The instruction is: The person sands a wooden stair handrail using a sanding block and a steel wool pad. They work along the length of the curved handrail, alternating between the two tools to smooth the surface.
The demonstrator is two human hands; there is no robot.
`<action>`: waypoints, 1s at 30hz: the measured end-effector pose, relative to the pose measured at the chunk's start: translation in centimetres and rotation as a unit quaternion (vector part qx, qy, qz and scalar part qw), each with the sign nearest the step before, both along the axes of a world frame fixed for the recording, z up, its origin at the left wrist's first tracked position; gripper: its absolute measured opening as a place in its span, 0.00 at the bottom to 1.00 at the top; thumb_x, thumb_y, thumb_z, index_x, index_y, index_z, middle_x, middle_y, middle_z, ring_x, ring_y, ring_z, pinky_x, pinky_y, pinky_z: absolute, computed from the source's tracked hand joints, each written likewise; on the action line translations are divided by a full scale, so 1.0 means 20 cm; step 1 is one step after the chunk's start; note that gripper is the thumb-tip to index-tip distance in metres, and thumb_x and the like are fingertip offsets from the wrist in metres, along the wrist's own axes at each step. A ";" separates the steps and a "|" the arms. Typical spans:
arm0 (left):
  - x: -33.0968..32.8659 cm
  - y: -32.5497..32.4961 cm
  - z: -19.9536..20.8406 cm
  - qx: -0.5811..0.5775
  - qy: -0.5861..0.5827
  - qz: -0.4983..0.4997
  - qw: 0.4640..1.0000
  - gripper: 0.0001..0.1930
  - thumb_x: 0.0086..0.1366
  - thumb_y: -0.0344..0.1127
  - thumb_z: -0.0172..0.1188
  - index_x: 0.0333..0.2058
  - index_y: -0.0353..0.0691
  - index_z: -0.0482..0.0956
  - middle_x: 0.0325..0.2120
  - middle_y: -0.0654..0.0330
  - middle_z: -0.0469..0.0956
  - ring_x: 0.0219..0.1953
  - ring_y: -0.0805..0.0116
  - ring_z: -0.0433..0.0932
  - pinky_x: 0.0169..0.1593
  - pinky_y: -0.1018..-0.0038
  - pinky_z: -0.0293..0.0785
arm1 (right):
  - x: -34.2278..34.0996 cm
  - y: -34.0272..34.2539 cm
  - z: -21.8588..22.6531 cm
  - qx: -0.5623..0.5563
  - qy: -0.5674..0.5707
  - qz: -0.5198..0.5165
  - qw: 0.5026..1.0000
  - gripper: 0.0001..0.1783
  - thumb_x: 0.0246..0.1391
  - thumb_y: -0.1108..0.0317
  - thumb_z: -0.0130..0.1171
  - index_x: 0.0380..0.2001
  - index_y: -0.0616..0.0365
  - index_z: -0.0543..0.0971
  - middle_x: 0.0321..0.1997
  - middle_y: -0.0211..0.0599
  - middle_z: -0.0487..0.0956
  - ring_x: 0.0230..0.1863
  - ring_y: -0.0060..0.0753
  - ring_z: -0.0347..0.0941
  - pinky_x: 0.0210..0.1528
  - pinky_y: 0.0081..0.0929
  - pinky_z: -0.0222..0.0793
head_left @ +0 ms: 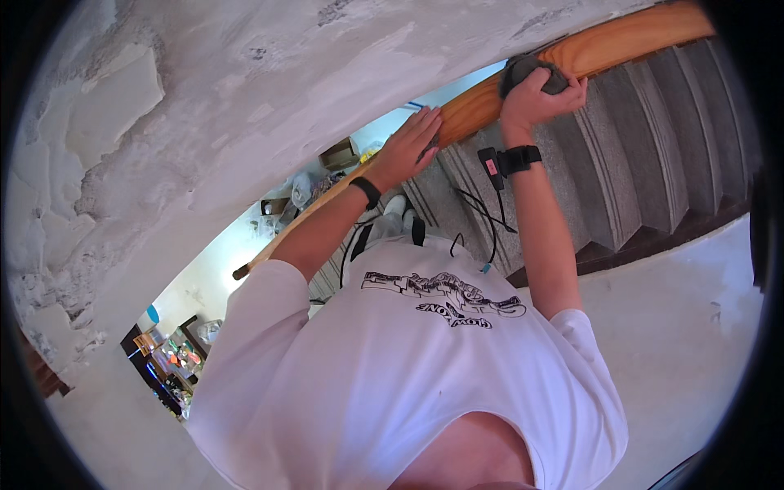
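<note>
- Grey, crumpled wad (532,75), cloth or sponge, can't tell which: sits on the wooden handrail (633,39), spanning most of its width, in the right-hand stretch.
- Right hand (539,100) is the near one: fingers clamped on the wad, coming at it from the handrail's stair-side edge. Wad lies just beyond the palm, between hand and plaster wall (269,90).
- Handrail's long axis: slants from its dark-tipped left end, low, up to the far right; wad and both hands sit along that line.
- Left hand (411,149) is further down the handrail, well apart from the wad, laid over the top, fingers stretched out and close together.
- Something dark shows under the left hand by the stair-side edge; second wad or shadow, not clear. Can't tell whether those fingers grip anything.
- Hidden: wad's underside, most right fingertips, the handrail under the left palm.
- Cut off: handrail's right end runs into the black rim.
- Grey stairs (608,155) below; shoes there partly covered by the white shirt (425,359) and trousers.
</note>
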State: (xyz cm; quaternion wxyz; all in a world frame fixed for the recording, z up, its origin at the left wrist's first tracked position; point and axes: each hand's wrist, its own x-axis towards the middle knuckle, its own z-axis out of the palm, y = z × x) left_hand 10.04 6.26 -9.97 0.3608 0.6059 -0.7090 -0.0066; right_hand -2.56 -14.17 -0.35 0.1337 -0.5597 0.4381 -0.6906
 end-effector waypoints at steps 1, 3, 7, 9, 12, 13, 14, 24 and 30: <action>-0.01 -0.05 0.00 -0.007 0.021 -0.021 1.000 0.36 0.65 0.33 0.65 0.69 0.31 0.62 0.71 0.46 0.62 0.73 0.46 0.60 0.74 0.57 0.61 | -0.01 0.00 0.00 0.000 -0.004 -0.001 1.000 0.15 0.56 0.71 0.56 0.46 0.67 0.72 0.66 0.62 0.60 0.74 0.63 0.50 0.72 0.58 0.47; -0.09 -0.29 0.19 -0.051 0.041 -0.045 0.997 0.36 0.65 0.32 0.64 0.69 0.31 0.62 0.72 0.46 0.61 0.73 0.46 0.60 0.74 0.57 0.60 | 0.00 -0.01 -0.01 -0.003 -0.010 -0.002 1.000 0.15 0.56 0.71 0.57 0.46 0.67 0.72 0.66 0.62 0.59 0.74 0.63 0.50 0.73 0.59 0.47; -0.16 -0.43 0.28 -0.079 0.094 -0.044 0.991 0.36 0.65 0.31 0.64 0.69 0.32 0.62 0.72 0.47 0.59 0.73 0.46 0.60 0.74 0.57 0.60 | 0.01 -0.01 -0.01 -0.013 0.005 0.006 1.000 0.15 0.57 0.71 0.57 0.45 0.67 0.72 0.67 0.62 0.59 0.74 0.63 0.50 0.73 0.59 0.47; -0.08 -0.30 0.13 -0.035 0.090 -0.049 0.994 0.36 0.64 0.31 0.65 0.69 0.32 0.64 0.72 0.47 0.60 0.73 0.46 0.60 0.74 0.56 0.61 | -0.02 -0.01 -0.02 -0.012 0.000 0.003 1.000 0.15 0.57 0.70 0.57 0.45 0.67 0.72 0.67 0.62 0.59 0.74 0.63 0.50 0.73 0.60 0.46; -0.02 -0.11 0.02 -0.006 0.083 -0.032 0.996 0.35 0.63 0.31 0.67 0.67 0.33 0.65 0.71 0.47 0.61 0.73 0.46 0.60 0.73 0.56 0.61 | -0.02 0.01 -0.02 -0.018 0.013 0.000 1.000 0.15 0.57 0.70 0.57 0.45 0.68 0.72 0.66 0.62 0.60 0.73 0.64 0.51 0.73 0.60 0.46; -0.02 -0.09 0.00 -0.002 0.081 -0.023 0.996 0.35 0.62 0.30 0.67 0.67 0.33 0.66 0.71 0.47 0.61 0.73 0.46 0.60 0.73 0.56 0.62 | -0.02 0.00 -0.02 -0.020 0.010 -0.003 1.000 0.15 0.57 0.70 0.57 0.45 0.67 0.72 0.66 0.62 0.60 0.73 0.64 0.51 0.72 0.60 0.46; -0.05 -0.14 0.05 -0.023 0.076 -0.024 0.997 0.34 0.63 0.30 0.67 0.67 0.33 0.67 0.71 0.48 0.62 0.73 0.47 0.60 0.73 0.56 0.62 | -0.02 -0.01 -0.03 -0.021 0.006 -0.003 1.000 0.15 0.57 0.70 0.57 0.45 0.67 0.72 0.66 0.62 0.60 0.73 0.64 0.52 0.72 0.60 0.46; -0.14 -0.10 0.06 -0.022 -0.016 0.031 0.999 0.34 0.63 0.33 0.68 0.66 0.31 0.67 0.70 0.48 0.63 0.72 0.47 0.62 0.73 0.56 0.61 | -0.03 0.02 0.00 0.010 0.021 0.022 0.999 0.15 0.57 0.69 0.56 0.45 0.66 0.72 0.68 0.63 0.58 0.73 0.65 0.49 0.72 0.60 0.46; -0.25 -0.35 0.23 -0.057 -0.023 0.021 0.998 0.36 0.64 0.35 0.67 0.67 0.31 0.65 0.71 0.47 0.60 0.73 0.47 0.59 0.73 0.53 0.60 | -0.04 -0.01 -0.02 0.005 0.011 0.025 1.000 0.14 0.56 0.70 0.57 0.44 0.64 0.73 0.70 0.65 0.57 0.73 0.64 0.49 0.71 0.60 0.46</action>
